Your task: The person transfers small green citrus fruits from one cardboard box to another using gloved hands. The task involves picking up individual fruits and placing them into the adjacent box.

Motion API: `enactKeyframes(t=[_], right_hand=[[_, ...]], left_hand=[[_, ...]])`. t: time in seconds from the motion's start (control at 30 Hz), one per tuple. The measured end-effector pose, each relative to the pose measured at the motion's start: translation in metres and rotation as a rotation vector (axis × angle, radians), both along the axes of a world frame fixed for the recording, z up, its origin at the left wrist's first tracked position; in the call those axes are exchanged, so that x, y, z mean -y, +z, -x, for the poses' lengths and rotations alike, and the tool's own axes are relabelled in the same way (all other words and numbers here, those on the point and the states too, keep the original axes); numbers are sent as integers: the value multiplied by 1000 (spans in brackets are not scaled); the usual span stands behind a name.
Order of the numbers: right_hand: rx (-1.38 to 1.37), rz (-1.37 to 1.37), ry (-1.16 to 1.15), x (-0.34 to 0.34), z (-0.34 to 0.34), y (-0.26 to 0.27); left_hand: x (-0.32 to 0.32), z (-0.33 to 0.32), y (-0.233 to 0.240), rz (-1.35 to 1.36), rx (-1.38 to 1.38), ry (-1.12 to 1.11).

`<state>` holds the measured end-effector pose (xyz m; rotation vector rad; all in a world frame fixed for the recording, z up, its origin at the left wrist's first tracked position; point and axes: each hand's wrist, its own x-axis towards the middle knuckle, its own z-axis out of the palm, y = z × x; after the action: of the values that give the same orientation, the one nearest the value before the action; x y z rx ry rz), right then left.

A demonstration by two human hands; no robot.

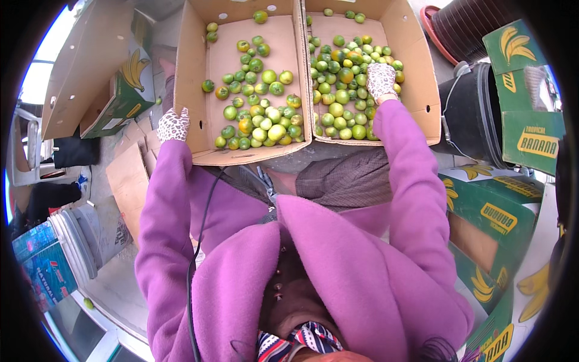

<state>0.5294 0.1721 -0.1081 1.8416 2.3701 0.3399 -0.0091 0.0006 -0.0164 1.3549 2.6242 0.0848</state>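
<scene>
Two open cardboard boxes stand side by side before me. The left box holds green tomatoes, a few turning orange, gathered mostly toward its near right part. Denser green tomatoes cover much of the right box. My left hand, in a leopard-print glove, is at the left box's outer left wall; whether it grips the rim is unclear. Wearing a matching glove, my right hand reaches down onto the tomatoes along the right side of the right box. Its fingertips are hidden, so I cannot tell whether it holds one.
A black bucket with a wire handle stands right of the boxes. Green banana cartons are stacked at the right, and another banana carton lies at the left. A black cable hangs over my left side. Flattened cardboard lies at left.
</scene>
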Motion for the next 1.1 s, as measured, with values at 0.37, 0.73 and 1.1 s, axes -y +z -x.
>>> enactKeyframes(t=[0.37, 0.73, 1.1], right_hand=[[-656, -396, 179, 29, 69, 102], [-819, -218, 606, 92, 161, 174], [-163, -77, 313, 27, 80, 37]], left_hand=[[1, -8, 9, 13, 0, 26], [3, -6, 6, 17, -60, 28], [3, -1, 3, 14, 13, 3]])
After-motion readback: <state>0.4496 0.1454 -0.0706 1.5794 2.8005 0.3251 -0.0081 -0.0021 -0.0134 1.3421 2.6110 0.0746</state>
